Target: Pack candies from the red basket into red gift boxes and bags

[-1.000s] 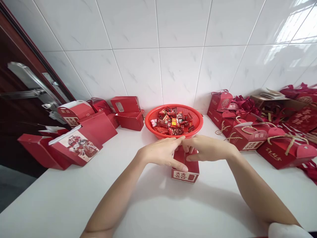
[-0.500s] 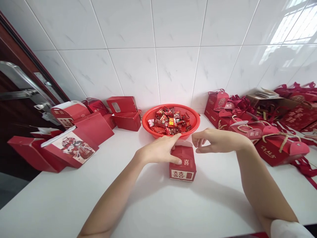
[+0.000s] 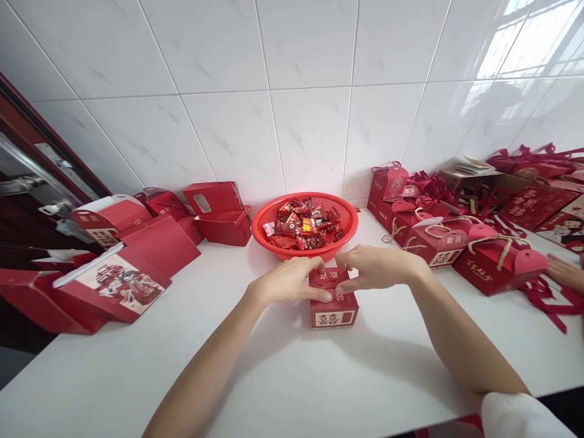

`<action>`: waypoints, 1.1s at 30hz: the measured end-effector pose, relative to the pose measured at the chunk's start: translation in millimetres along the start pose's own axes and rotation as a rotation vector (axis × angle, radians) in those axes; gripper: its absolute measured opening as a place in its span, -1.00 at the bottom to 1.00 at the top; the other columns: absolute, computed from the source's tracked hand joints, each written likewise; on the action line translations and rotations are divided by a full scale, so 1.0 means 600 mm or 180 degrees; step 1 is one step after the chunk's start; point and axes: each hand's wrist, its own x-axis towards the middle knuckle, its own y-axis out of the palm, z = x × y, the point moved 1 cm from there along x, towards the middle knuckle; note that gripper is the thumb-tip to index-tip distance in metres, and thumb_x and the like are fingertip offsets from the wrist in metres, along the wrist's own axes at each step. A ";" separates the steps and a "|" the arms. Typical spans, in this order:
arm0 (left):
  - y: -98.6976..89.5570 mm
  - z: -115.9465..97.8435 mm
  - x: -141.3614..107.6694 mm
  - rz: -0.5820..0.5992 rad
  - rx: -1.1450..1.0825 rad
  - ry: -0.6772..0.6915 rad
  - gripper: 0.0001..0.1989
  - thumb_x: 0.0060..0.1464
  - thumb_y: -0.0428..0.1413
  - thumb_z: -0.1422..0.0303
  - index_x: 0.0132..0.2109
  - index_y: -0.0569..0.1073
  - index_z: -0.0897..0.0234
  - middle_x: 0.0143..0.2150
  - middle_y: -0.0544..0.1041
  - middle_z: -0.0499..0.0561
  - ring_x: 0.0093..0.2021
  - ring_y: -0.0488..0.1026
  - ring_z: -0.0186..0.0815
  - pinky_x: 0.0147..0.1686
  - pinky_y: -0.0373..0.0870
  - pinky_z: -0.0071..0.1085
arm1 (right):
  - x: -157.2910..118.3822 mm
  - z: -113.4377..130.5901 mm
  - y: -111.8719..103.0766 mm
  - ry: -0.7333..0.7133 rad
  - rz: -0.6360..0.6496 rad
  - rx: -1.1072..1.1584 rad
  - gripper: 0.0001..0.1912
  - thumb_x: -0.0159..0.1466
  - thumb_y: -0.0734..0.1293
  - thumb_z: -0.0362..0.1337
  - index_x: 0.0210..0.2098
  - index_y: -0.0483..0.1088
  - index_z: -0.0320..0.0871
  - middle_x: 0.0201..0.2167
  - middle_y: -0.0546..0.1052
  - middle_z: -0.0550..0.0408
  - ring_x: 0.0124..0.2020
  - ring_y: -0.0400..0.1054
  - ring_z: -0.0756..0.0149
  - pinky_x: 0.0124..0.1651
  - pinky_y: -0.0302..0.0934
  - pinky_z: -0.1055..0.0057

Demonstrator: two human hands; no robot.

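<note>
A small red gift box [image 3: 335, 310] with gold and white characters stands on the white table in front of me. My left hand [image 3: 292, 281] grips its left side, thumb on the top and fingers curled toward the back edge. From the right, my right hand [image 3: 371, 267] holds the same box, its thumb on the top close to the other thumb. The fingertips behind the box are partly hidden. Just beyond both hands sits a red plastic basket [image 3: 256, 228] with many wrapped candies [image 3: 308, 225] in it.
Open red boxes [image 3: 223, 226] and an illustrated box [image 3: 132, 286] stand at the left, near a door handle [image 3: 22, 184]. Several closed boxes with rope handles [image 3: 495, 267] crowd the right. Another person's hand [image 3: 566, 274] shows at the right edge. A tiled wall [image 3: 310, 134] rises behind.
My right hand has moved left onto the box, where it was apart from it before. The box's raised pale flap now lies down on top. Another person's hand has come further into view.
</note>
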 end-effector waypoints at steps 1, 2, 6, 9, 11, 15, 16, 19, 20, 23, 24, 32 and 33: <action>0.005 0.000 0.006 -0.0068 -0.0051 -0.0002 -0.55 -0.01 0.21 -0.07 -0.23 0.35 0.19 -0.19 0.51 -0.02 -0.21 0.47 -0.15 -0.39 0.22 -0.38 | -0.001 0.002 0.000 0.0041 0.0024 -0.0008 -0.69 0.25 0.31 0.02 -0.35 0.36 -0.12 -0.39 0.47 0.04 -0.43 0.37 0.25 -0.52 0.11 0.40; 0.011 -0.001 0.011 -0.0165 -0.0077 -0.0033 -0.53 -0.02 0.20 -0.10 -0.26 0.31 0.19 -0.21 0.52 -0.02 -0.23 0.48 -0.15 -0.41 0.21 -0.38 | -0.003 0.004 0.000 0.0080 0.0029 -0.0003 -0.69 0.26 0.30 0.02 -0.34 0.36 -0.11 -0.41 0.46 0.05 -0.46 0.36 0.26 -0.54 0.09 0.41; 0.037 -0.008 0.028 -0.0562 0.0039 -0.0169 -0.50 0.01 0.14 -0.16 -0.25 0.24 0.17 -0.24 0.53 0.00 -0.23 0.50 -0.10 -0.43 0.20 -0.36 | -0.010 0.004 -0.002 0.0276 -0.0032 -0.0058 -0.68 0.23 0.34 0.02 -0.21 0.37 -0.10 -0.37 0.48 0.04 -0.43 0.40 0.23 -0.53 0.11 0.41; 0.051 -0.015 0.033 -0.0701 0.0107 -0.0130 -0.54 0.09 0.09 -0.13 -0.22 0.22 0.16 -0.24 0.55 0.02 -0.21 0.52 -0.06 -0.41 0.23 -0.35 | -0.006 0.013 0.009 0.0432 -0.0044 -0.0200 -0.54 0.18 0.39 0.09 -0.13 0.35 -0.11 -0.30 0.52 -0.02 -0.33 0.46 0.10 -0.47 0.16 0.37; 0.056 -0.018 0.033 -0.0719 0.0091 -0.0110 -0.57 0.11 0.09 -0.09 -0.21 0.21 0.16 -0.22 0.56 0.04 -0.17 0.54 -0.04 -0.39 0.26 -0.34 | 0.001 0.025 0.024 0.0514 -0.0118 -0.0368 -0.45 0.16 0.41 0.16 -0.11 0.35 -0.14 -0.26 0.54 -0.10 -0.27 0.49 0.01 -0.39 0.22 0.32; 0.052 -0.023 0.028 -0.0690 0.0114 -0.0062 -0.66 0.16 0.06 0.01 -0.25 0.19 0.16 -0.16 0.57 0.10 -0.11 0.55 0.00 -0.35 0.30 -0.32 | 0.013 0.054 0.062 0.0674 -0.0531 -0.0717 -0.45 0.24 0.38 0.07 0.00 0.33 -0.24 -0.15 0.53 -0.26 -0.19 0.50 -0.06 -0.28 0.26 0.27; 0.050 -0.023 0.026 -0.0654 0.0077 -0.0015 -0.67 0.19 0.03 0.01 -0.24 0.20 0.16 -0.15 0.57 0.10 -0.10 0.55 -0.01 -0.34 0.31 -0.32 | 0.013 0.058 0.070 0.0739 -0.0623 -0.0758 -0.50 0.28 0.35 0.01 0.02 0.32 -0.26 -0.13 0.52 -0.27 -0.18 0.50 -0.06 -0.28 0.25 0.27; 0.042 -0.020 0.022 -0.0498 -0.0169 0.0156 -0.64 0.22 -0.01 -0.04 -0.21 0.27 0.18 -0.12 0.58 0.08 -0.09 0.54 -0.05 -0.28 0.36 -0.31 | 0.008 0.055 0.086 0.0896 -0.0806 -0.0752 -0.61 0.32 0.27 -0.12 0.05 0.32 -0.22 -0.10 0.50 -0.24 -0.19 0.50 -0.05 -0.30 0.22 0.28; 0.039 -0.018 0.022 -0.0453 -0.0277 0.0239 -0.63 0.22 0.00 -0.05 -0.18 0.31 0.19 -0.10 0.59 0.07 -0.08 0.54 -0.07 -0.25 0.38 -0.31 | 0.003 0.049 0.087 0.0909 -0.0836 -0.0708 -0.62 0.32 0.26 -0.13 0.05 0.32 -0.19 -0.10 0.50 -0.22 -0.20 0.50 -0.04 -0.31 0.20 0.29; 0.031 -0.013 0.022 -0.0523 -0.0530 0.0537 -0.57 0.22 0.02 -0.04 -0.04 0.42 0.21 0.01 0.58 0.08 -0.03 0.52 -0.12 -0.14 0.43 -0.30 | -0.023 0.013 0.068 0.0961 -0.0861 -0.0459 -0.63 0.30 0.25 -0.06 0.01 0.37 -0.12 -0.14 0.53 -0.13 -0.22 0.50 0.03 -0.34 0.15 0.35; 0.027 -0.010 0.023 -0.0659 -0.0575 0.0601 -0.56 0.22 0.03 -0.03 0.01 0.44 0.21 0.03 0.57 0.08 -0.02 0.52 -0.13 -0.12 0.44 -0.30 | -0.035 -0.004 0.055 0.1019 -0.0917 -0.0359 -0.62 0.28 0.25 -0.03 -0.01 0.40 -0.10 -0.15 0.54 -0.10 -0.22 0.49 0.06 -0.34 0.14 0.37; 0.010 0.037 0.055 -0.1905 -0.0547 0.0909 -0.83 0.17 0.09 0.27 -0.20 0.53 0.22 -0.10 0.60 0.04 -0.06 0.54 -0.18 0.00 0.44 -0.28 | -0.075 -0.194 -0.120 0.2156 -0.2746 -0.0368 -0.45 0.16 0.33 0.07 0.04 0.44 -0.09 -0.08 0.56 -0.12 -0.08 0.42 -0.09 -0.23 0.22 0.24; 0.011 0.043 0.060 -0.1919 -0.0466 0.0872 -0.83 0.17 0.08 0.29 -0.19 0.54 0.23 -0.10 0.61 0.06 -0.05 0.54 -0.16 0.01 0.44 -0.26 | -0.062 -0.218 -0.135 0.2237 -0.2816 -0.0422 -0.44 0.16 0.33 0.04 0.06 0.43 -0.12 -0.06 0.55 -0.16 -0.05 0.41 -0.12 -0.21 0.23 0.21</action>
